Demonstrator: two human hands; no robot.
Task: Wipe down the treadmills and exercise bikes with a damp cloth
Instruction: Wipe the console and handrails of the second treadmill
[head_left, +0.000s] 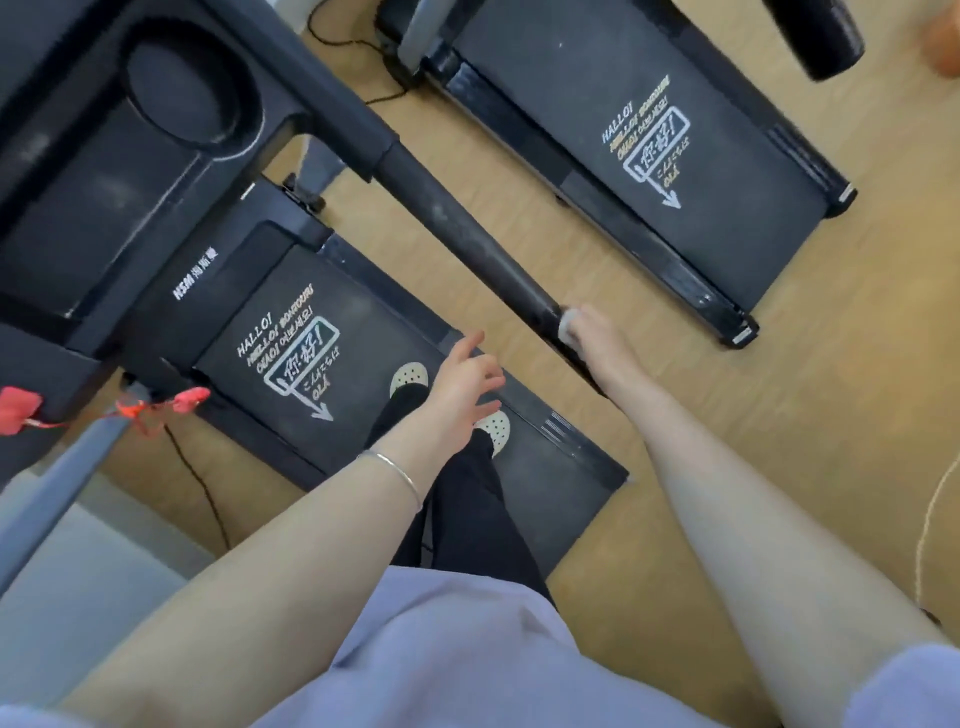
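Note:
I stand on a black treadmill (291, 312) and look down at its belt and console. Its right handrail (467, 228) is a long black bar running diagonally toward me. My right hand (597, 332) grips a small white cloth (567, 326) against the near end of that handrail. My left hand (462, 384) hovers over the belt with fingers spread and holds nothing. A silver bangle circles its wrist.
A second black treadmill (701, 171) lies to the right on the wooden floor (779, 415). The console's cup holder (176, 88) is at the top left. A red safety clip and cord (156, 410) hang at the left. Black cables trail across the floor.

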